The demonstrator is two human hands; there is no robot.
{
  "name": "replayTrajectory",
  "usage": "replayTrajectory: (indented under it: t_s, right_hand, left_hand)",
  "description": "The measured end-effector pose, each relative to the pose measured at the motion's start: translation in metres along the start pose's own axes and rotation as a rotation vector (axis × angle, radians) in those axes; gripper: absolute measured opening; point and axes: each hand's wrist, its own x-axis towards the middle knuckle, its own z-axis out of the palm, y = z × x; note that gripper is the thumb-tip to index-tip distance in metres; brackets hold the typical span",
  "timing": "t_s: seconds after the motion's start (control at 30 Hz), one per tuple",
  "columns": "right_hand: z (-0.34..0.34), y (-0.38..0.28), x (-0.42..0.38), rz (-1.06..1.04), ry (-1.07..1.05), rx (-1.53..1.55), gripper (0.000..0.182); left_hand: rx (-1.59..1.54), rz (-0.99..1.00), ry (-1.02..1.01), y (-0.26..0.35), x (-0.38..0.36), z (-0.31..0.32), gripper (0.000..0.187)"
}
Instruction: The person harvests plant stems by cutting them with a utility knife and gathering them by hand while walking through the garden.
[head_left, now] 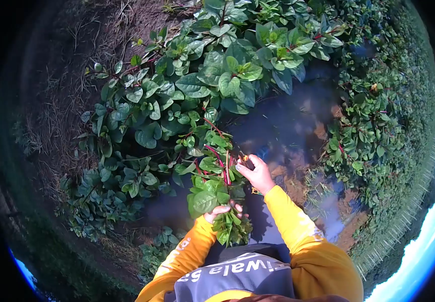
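My left hand [221, 209] is closed around a bunch of leafy Malabar spinach [206, 200] in front of my body. Its red stems point up and away from me, and some leaves hang below my fingers. To the right of the stems, my right hand [257, 174] is closed in a pinch, thumb and forefinger close to the cut ends. A small dark and yellowish bit shows at its fingertips; I cannot make out what it is. Just below that hand hangs a small yellow-orange thing [256, 191], too small to name.
Growing plants with broad green leaves [232, 83] fill the far side and left. Muddy water [288, 118] lies beyond my hands, with brown soil [350, 221] at the right. Another row of plants [373, 121] runs along the right, and dry bare ground [56, 100] lies at the left.
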Motion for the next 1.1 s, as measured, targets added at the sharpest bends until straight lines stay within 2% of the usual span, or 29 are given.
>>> replayTrajectory:
  t_s: [0.07, 0.1, 0.23, 0.27, 0.33, 0.43, 0.47, 0.53, 0.57, 0.6, 0.67, 0.73, 0.8, 0.87, 0.93, 1.0, 1.07, 1.1]
  right_hand:
    - [-0.047, 0.014, -0.009, 0.12, 0.099, 0.069, 0.018]
    - [-0.069, 0.026, -0.017, 0.173, 0.175, 0.094, 0.018]
    - [-0.145, 0.091, -0.054, 0.335, 0.349, 0.111, 0.019]
    - [-0.162, 0.104, -0.066, 0.374, 0.367, 0.014, 0.019]
    - [-0.187, 0.139, -0.09, 0.506, 0.393, 0.108, 0.02]
    - [-0.212, 0.177, -0.126, 0.565, 0.418, 0.039, 0.025]
    - [-0.217, 0.184, -0.133, 0.582, 0.455, 0.06, 0.025]
    - [-0.227, 0.205, -0.157, 0.654, 0.31, 0.095, 0.029]
    - [-0.235, 0.188, -0.159, 0.708, 0.314, -0.095, 0.026]
    - [-0.232, 0.208, -0.169, 0.714, 0.294, -0.105, 0.029]
    - [-0.241, 0.206, -0.178, 0.785, 0.232, -0.141, 0.027]
    - [-0.24, 0.218, -0.188, 0.831, 0.265, -0.116, 0.026]
    - [-0.228, 0.238, -0.203, 0.879, 0.276, -0.088, 0.026]
    - [-0.217, 0.258, -0.222, 0.912, 0.256, 0.096, 0.032]
    - [-0.202, 0.271, -0.237, 0.951, 0.317, 0.125, 0.034]
    - [-0.199, 0.265, -0.246, 1.022, 0.363, 0.192, 0.027]
    - [-0.192, 0.267, -0.255, 1.043, 0.376, 0.236, 0.028]
    - [-0.193, 0.265, -0.258, 1.048, 0.381, 0.248, 0.03]
  left_hand:
    - [0.097, -0.11, 0.271, -0.008, 0.024, 0.028, 0.021]
    - [0.052, -0.046, 0.117, -0.021, 0.043, 0.017, 0.022]
    - [0.02, -0.202, 0.151, -0.032, 0.093, 0.023, 0.018]
    - [0.051, -0.201, 0.223, -0.036, 0.107, 0.029, 0.017]
    - [0.109, -0.161, 0.197, -0.045, 0.14, 0.025, 0.017]
    - [0.162, -0.217, 0.37, -0.055, 0.179, 0.058, 0.018]
    - [0.196, -0.24, 0.423, -0.06, 0.191, 0.066, 0.019]
    - [0.215, -0.198, 0.318, -0.071, 0.215, 0.064, 0.023]
    - [0.281, -0.23, 0.43, -0.077, 0.226, 0.091, 0.026]
    - [0.341, -0.203, 0.404, -0.085, 0.237, 0.1, 0.03]
    - [0.415, -0.177, 0.41, -0.086, 0.251, 0.091, 0.034]
    - [0.385, -0.261, 0.348, -0.097, 0.275, 0.124, 0.03]
    - [0.422, -0.239, 0.403, -0.099, 0.293, 0.133, 0.041]
    - [0.54, -0.267, 0.395, -0.097, 0.316, 0.14, 0.048]
    - [0.332, -0.331, 0.192, -0.09, 0.336, 0.132, 0.052]
    - [0.379, -0.371, 0.193, -0.086, 0.353, 0.134, 0.05]
    - [0.548, -0.249, 0.451, -0.091, 0.367, 0.139, 0.039]
    - [0.527, -0.298, 0.376, -0.094, 0.377, 0.144, 0.034]
